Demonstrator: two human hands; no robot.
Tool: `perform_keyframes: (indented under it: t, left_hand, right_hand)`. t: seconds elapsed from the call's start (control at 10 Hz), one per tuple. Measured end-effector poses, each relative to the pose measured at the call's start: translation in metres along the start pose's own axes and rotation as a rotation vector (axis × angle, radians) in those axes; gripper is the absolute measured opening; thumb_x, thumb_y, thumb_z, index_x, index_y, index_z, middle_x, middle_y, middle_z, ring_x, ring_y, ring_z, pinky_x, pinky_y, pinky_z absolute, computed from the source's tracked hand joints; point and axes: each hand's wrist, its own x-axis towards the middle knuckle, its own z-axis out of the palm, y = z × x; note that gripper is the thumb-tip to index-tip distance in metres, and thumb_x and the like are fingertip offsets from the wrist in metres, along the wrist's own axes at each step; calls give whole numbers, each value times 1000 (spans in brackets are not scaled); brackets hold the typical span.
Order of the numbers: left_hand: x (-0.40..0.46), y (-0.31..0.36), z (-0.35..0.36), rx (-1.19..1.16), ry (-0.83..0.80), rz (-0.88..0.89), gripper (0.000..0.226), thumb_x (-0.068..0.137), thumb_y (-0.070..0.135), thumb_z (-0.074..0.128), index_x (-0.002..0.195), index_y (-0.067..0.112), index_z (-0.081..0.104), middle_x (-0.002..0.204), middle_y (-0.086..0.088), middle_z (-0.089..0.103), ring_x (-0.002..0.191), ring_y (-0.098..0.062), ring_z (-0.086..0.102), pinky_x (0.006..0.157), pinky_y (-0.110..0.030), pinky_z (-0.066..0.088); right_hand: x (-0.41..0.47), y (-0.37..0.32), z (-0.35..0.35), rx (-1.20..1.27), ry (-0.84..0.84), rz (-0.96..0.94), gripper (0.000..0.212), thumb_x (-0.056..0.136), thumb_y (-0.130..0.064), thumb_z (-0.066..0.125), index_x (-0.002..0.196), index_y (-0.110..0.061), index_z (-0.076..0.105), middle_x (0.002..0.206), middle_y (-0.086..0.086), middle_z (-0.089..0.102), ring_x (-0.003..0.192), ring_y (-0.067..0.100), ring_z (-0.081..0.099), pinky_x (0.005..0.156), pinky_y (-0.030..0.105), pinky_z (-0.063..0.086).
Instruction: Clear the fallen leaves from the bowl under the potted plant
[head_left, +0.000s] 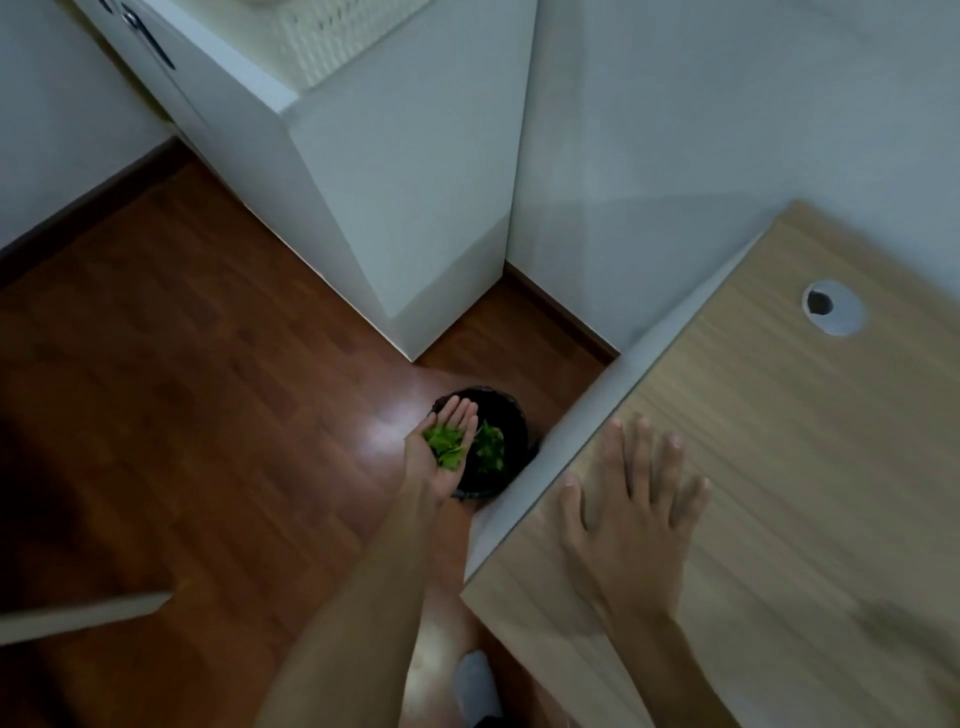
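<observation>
While left hand (444, 451) cups leaves (443, 441), right hand (631, 499) seemingly rests flat.

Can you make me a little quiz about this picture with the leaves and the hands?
1. True or false: the left hand is palm up with green leaves lying on it.
2. Where is the right hand resting?
A. on the wooden desk
B. on the white cabinet
C. on the floor
3. Fill in: more green leaves already lie inside the black ____ on the floor, beside the desk.

Key: 1 true; 2 A; 3 bin.
</observation>
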Motion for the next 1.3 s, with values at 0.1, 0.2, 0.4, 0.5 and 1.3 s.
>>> perform_keyframes:
  t: [0.1,0.2,0.4,0.5,1.3]
  left_hand:
    - [18,-7,-10,52,63,-64,38,103,20,34,130,-1,52,141,-15,51,137,-28,44,110,-37,39]
    - [28,-14,-20,154,183,-101,41,104,20,33,136,1,49,144,-15,49,137,-28,44,107,-36,42]
    - [42,-13,-30,367,347,-92,18,100,13,44,104,9,62,96,-9,62,84,-21,61,67,-29,60]
    - [36,-15,-21,424,331,-117,22,101,17,42,100,3,59,94,-11,59,81,-22,58,82,-36,52]
    - [35,-2,-24,149,225,-97,70,99,29,47,155,6,10,161,-19,15,149,-33,17,122,-42,21]
  right_hand:
    - [3,1,1,-16,-19,7,74,91,-55,36,156,-24,16,165,4,10,152,30,-2,116,64,8]
    - [2,0,2,2,-16,17,72,92,-54,35,155,-24,19,165,3,9,152,29,-3,117,63,8]
    - [3,-2,2,31,-23,30,72,93,-53,35,156,-26,13,165,0,5,152,27,-7,117,63,6]
    - [2,-3,2,25,-26,33,72,93,-53,35,156,-26,13,165,1,5,152,27,-6,117,63,5]
    - [0,-3,-2,43,-3,20,71,95,-55,31,157,-28,7,166,-1,3,152,25,-8,118,61,4]
